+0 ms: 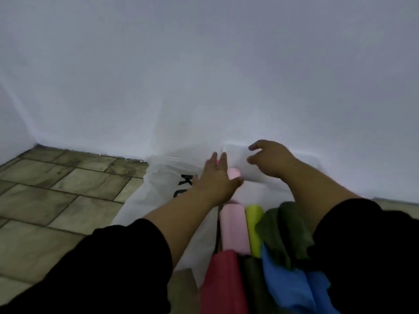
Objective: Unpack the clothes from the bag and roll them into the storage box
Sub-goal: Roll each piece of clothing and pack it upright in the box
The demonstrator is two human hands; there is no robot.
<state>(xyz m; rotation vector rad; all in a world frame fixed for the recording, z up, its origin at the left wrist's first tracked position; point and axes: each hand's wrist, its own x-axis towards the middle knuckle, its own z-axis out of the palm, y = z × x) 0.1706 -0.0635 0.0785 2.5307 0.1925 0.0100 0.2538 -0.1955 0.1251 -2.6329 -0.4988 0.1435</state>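
My left hand lies flat with fingers spread, its palm edge on a small pink roll. My right hand hovers with curled, parted fingers over a white panel that looks like the storage box wall against the room wall. Whether it touches the panel I cannot tell. A white bag with black letters lies on the floor under my left forearm. Nearer me lie a long pink roll, a lime roll and a red roll. Loose dark green cloth and blue cloth lie beside them.
A white wall fills the upper view and meets a side wall at the left corner. Beige floor tiles spread to the left. Black sleeves cover both my upper arms at the bottom of the view.
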